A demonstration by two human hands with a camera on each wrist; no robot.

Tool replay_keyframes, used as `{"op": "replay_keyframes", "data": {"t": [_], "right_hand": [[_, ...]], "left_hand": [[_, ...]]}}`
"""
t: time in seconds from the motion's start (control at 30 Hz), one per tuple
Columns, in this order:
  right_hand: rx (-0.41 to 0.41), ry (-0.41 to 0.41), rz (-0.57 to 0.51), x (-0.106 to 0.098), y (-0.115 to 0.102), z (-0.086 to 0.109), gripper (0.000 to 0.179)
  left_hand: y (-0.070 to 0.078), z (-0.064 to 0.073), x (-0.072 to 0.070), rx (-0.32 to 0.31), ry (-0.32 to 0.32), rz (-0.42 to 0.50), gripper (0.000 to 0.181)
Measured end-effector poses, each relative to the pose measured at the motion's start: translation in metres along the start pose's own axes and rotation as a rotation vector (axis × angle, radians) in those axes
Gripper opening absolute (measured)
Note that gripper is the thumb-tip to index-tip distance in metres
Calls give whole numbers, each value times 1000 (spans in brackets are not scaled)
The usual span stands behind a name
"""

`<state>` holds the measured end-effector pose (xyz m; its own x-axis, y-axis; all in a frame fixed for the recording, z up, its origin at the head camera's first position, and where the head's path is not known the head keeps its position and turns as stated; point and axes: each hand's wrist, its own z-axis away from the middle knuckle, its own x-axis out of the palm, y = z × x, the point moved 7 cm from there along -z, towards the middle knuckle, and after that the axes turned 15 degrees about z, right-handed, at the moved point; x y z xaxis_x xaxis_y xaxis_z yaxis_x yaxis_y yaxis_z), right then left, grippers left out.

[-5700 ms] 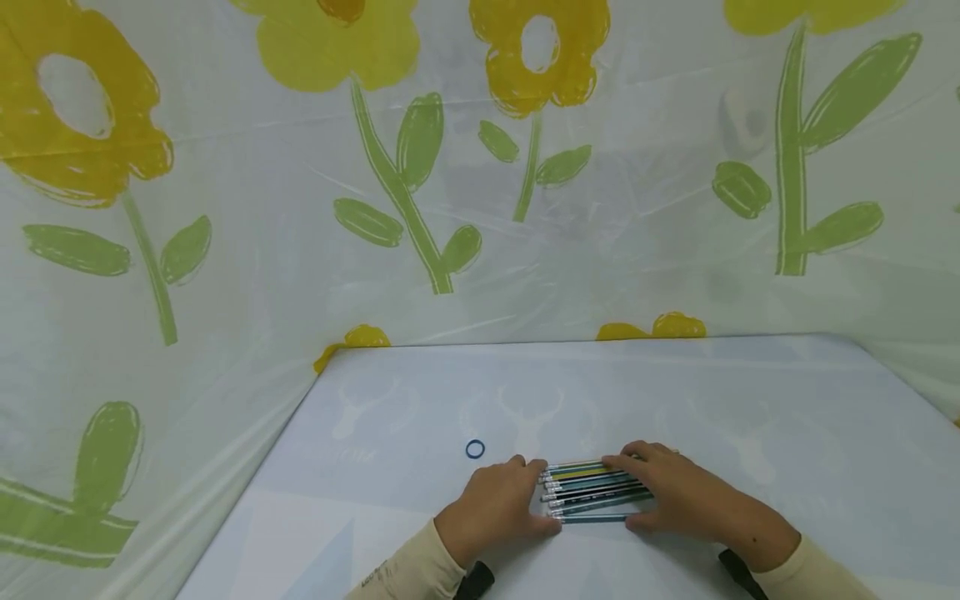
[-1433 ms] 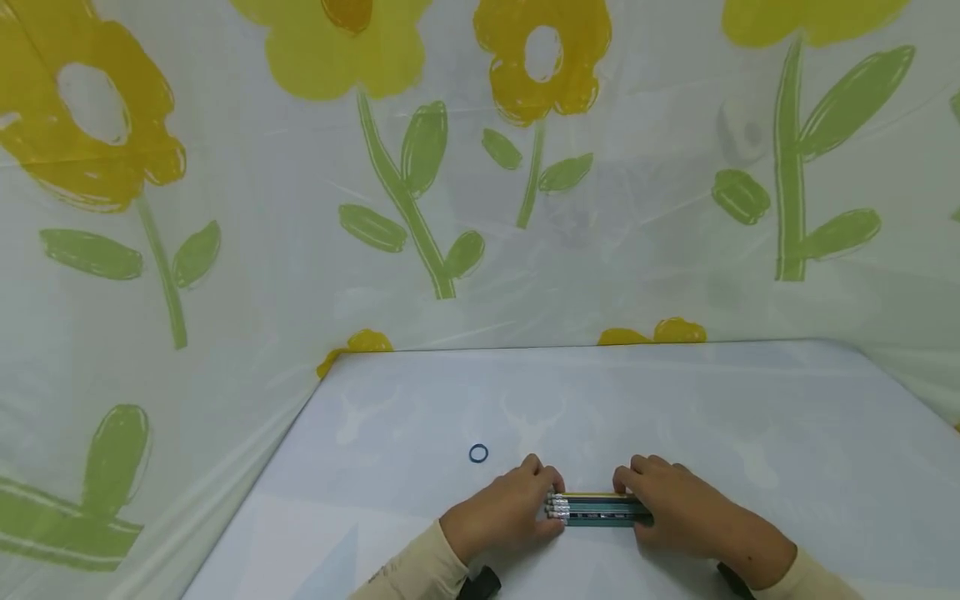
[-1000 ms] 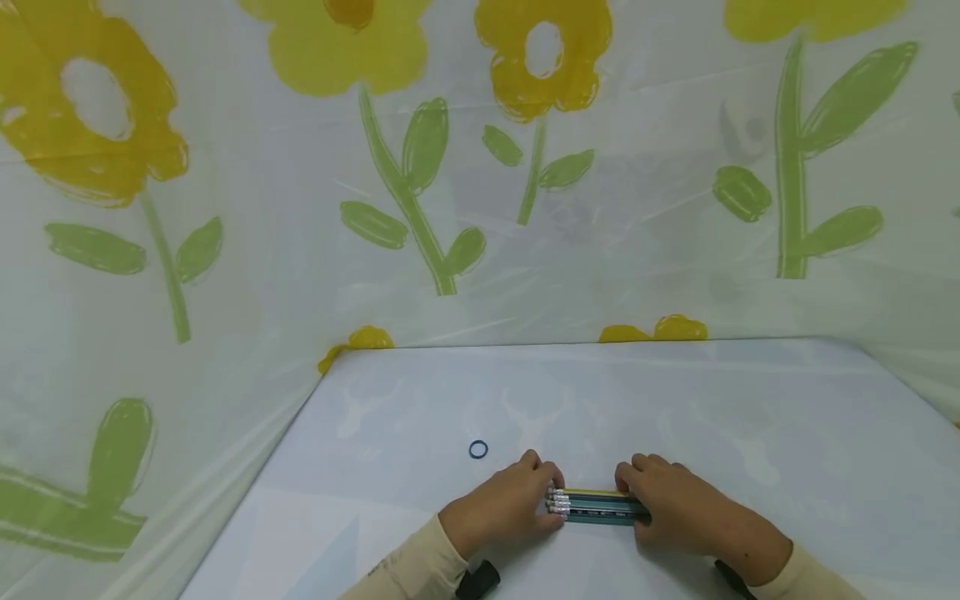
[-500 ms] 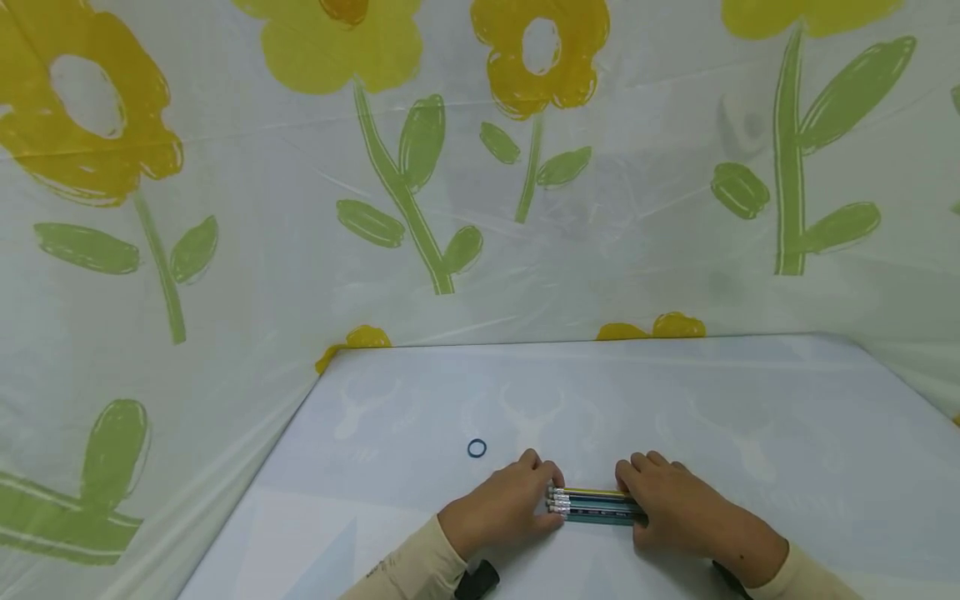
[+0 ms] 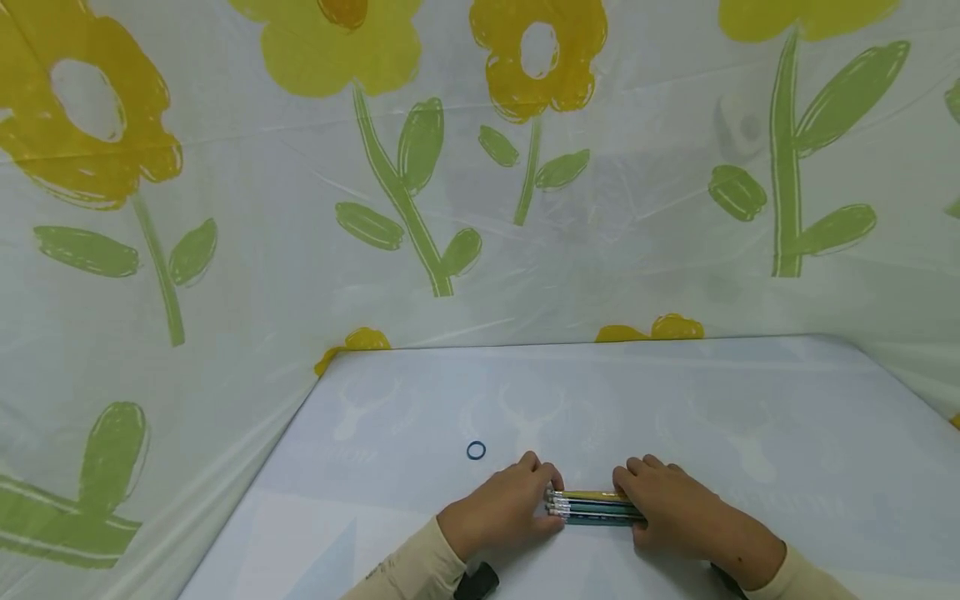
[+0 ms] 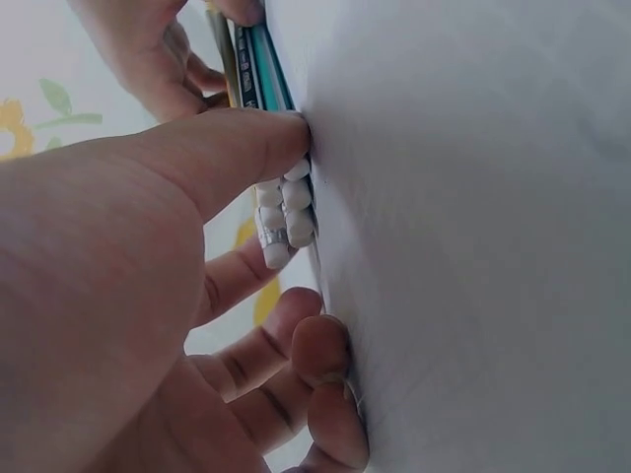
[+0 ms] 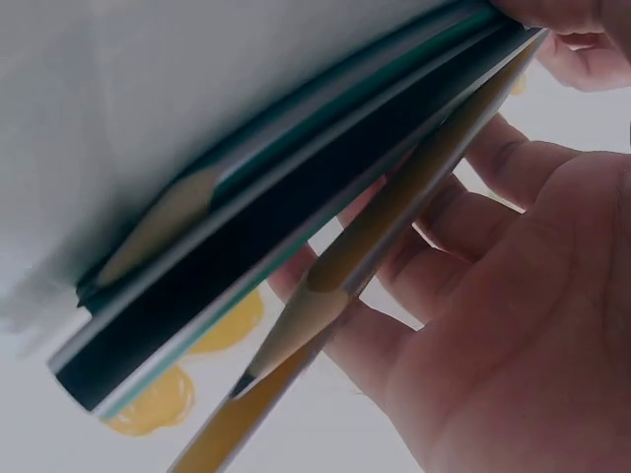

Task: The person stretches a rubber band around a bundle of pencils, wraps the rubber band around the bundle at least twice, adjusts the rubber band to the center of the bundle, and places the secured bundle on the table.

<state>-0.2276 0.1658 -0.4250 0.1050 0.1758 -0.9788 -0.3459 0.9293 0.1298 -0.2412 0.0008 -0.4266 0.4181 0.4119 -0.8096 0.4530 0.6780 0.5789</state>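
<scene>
**Squaring the Pencils: Two-Hand Grip**

Work position: The pencils (image 5: 600, 510) lie side by side on the table (image 5: 375, 467), between the hands, with the eraser ends to the left. The ring (image 5: 468, 451) lies flat on the table beyond the left hand, apart from both hands and from the pencils.

Left hand (image 5: 501, 510): Pinches the pencils at the eraser end. The thumb (image 6: 266, 143) bears on the near side; fingers stand on the far side. The erasers (image 6: 272, 219) sit in two close rows, and one projects past its neighbours.

Right hand (image 5: 675, 507): Grips the pencils toward the opposite end, fingers on the far side, thumb on the near side. How firmly it presses cannot be told.

Step in hand: Judged from the grip, this is the gathering and squaring of the pencils. The sides are close together, but the yellow pencil (image 7: 345, 256) angles away from the dark ones, and the ends at the right are uneven.

Next move: It would call for steady, equal side pressure from both hands, with the yellow pencil brought in parallel and the eraser ends pushed level.

Caution: No tie shows on the visible length of the pencils. Maintain one grip if the other hand is freed; otherwise the pencils may roll apart.
</scene>
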Motion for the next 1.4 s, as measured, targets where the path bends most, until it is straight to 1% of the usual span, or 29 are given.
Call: {"op": "replay_keyframes", "data": {"t": [0.13, 0.3, 0.43, 0.57, 0.73, 0.83, 1.07, 1.23, 1.4], "right_hand": [[-9, -11, -7, 1, 1, -1, 42], [-24, -10, -1, 1, 2, 0, 40], [-31, -18, 16, 2, 2, 0, 40], [-24, -32, 9, 2, 2, -2, 41], [-35, -7, 8, 0, 1, 0, 40], [-31, 0, 24, 0, 1, 2, 40], [-14, -54, 35, 4, 1, 1, 41], [-15, -37, 29, 3, 1, 1, 40], [-13, -43, 33, 5, 1, -1, 41]], "left_hand": [[1, 1, -1, 16, 2, 4, 35], [4, 3, -1, 23, 4, -16, 36], [6, 4, -1, 16, 6, -28, 36], [7, 5, -3, 13, 14, -45, 37], [8, 5, -3, 47, 19, -64, 35], [8, 4, -1, 61, 17, -66, 34], [7, 3, 0, 59, 19, -67, 34], [8, 3, 0, 65, 31, -78, 32], [8, 3, 0, 72, 37, -84, 30]]}}
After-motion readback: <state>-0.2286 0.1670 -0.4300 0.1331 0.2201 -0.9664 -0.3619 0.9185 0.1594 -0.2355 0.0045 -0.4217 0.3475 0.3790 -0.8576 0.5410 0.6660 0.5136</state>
